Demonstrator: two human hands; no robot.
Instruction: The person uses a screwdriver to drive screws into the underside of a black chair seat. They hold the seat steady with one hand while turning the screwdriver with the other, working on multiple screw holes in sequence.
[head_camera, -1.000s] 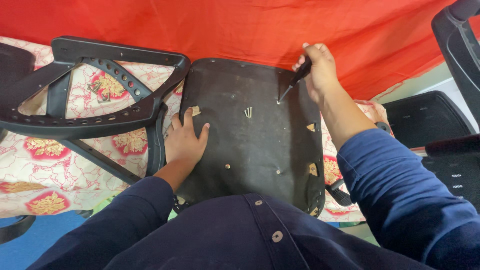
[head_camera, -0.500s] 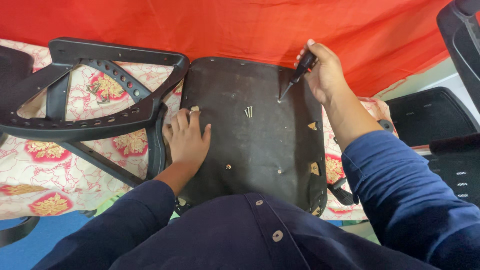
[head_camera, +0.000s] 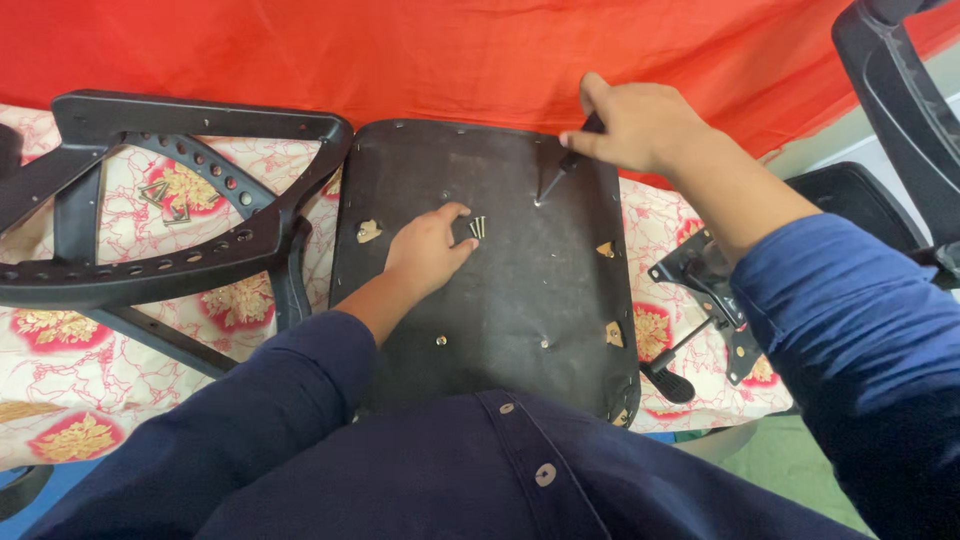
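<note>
A dark, matte seat board (head_camera: 500, 300), flat with rounded corners and a scuffed, dusty surface, lies face-down at the centre of the bench (head_camera: 120, 350), which is covered by a cream cloth printed with red and gold flowers. Torn patches along the board's edges show pale material beneath, and small metal inserts dot its face.

The left hand (head_camera: 428, 248) rests palm-down on the board, its grip loosely spread, fingertips reaching toward a small bundle of brass-coloured screws (head_camera: 478, 228) just at its 3 o'clock; whether a finger touches them cannot be told.

The right hand (head_camera: 640, 125), at 1 o'clock from the screws, has its grip pressed tight around the black handle of a screwdriver (head_camera: 560, 172). The slim shaft slants down toward 7 o'clock, its tip meeting the board near a screw hole. Most of the handle is hidden inside the fist.

At 9 o'clock of the board lies a black moulded plastic chair frame (head_camera: 200, 190), ribbed and pierced with rows of round holes. At 3 o'clock sits a black metal seat mechanism (head_camera: 705, 290) with a paddle lever, partly covered by the blue sleeve. A red cloth (head_camera: 400, 50) hangs at 12 o'clock. Another chair's black back at 2 o'clock is cut off by the edge.
</note>
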